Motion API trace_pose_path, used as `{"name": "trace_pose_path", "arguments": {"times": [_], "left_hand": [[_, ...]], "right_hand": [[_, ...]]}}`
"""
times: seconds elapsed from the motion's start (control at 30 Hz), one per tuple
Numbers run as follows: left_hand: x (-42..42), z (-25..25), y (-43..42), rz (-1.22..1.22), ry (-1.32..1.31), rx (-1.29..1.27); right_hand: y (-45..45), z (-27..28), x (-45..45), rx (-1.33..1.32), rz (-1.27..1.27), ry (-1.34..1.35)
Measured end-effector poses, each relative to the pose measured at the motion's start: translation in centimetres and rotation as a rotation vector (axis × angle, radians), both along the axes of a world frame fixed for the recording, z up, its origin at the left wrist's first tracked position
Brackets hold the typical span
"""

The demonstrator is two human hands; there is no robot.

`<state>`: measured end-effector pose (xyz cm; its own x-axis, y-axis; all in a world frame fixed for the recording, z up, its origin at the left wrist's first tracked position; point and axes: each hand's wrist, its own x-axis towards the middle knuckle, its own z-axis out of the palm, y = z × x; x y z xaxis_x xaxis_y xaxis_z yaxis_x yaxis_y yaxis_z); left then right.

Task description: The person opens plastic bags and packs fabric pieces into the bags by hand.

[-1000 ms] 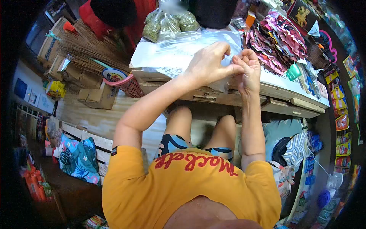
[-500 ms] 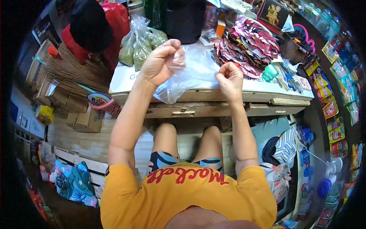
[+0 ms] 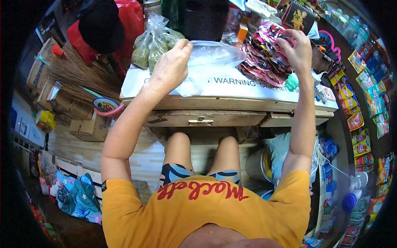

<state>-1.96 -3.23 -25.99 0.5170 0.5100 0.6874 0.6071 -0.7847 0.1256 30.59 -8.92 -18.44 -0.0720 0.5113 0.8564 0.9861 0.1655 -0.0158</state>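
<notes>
My left hand is closed on the edge of a clear plastic bag, which stretches out to the right above the table, thin and see-through. Off to the right, my right hand is raised in front of a pile of frilled cloth rounds in pink, red and dark brown. Its fingers are curved and apart, and I see nothing between them. Behind my left hand stand tied clear bags of green beans. A black container is at the back of the table.
The white-topped table has a closed drawer at its front. Brooms, a pink basket and cardboard boxes stand at left. Hanging packets line the right side. A green plastic piece lies beside the cloth pile.
My right hand has moved right and up, away from the plastic bag, and its fingers have opened. The bag now lies more level, still at my left hand.
</notes>
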Motion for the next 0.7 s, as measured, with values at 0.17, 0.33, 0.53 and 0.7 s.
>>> {"name": "trace_pose_path", "arguments": {"times": [0.17,0.33,0.53,0.7], "left_hand": [[-0.1,-0.5,-0.4,-0.038,0.036,-0.050],[-0.1,-1.2,-0.3,-0.050,0.052,-0.092],[-1.3,-1.1,-0.9,-0.062,-0.003,-0.103],[-4.0,0.0,-1.0,0.056,-0.067,-0.109]], "right_hand": [[1.9,0.8,3.5,-0.259,0.039,0.240],[2.4,1.3,5.1,-0.242,0.185,0.669],[3.8,1.4,8.0,-0.019,0.688,1.324],[2.2,1.2,3.7,0.198,0.748,0.854]]}}
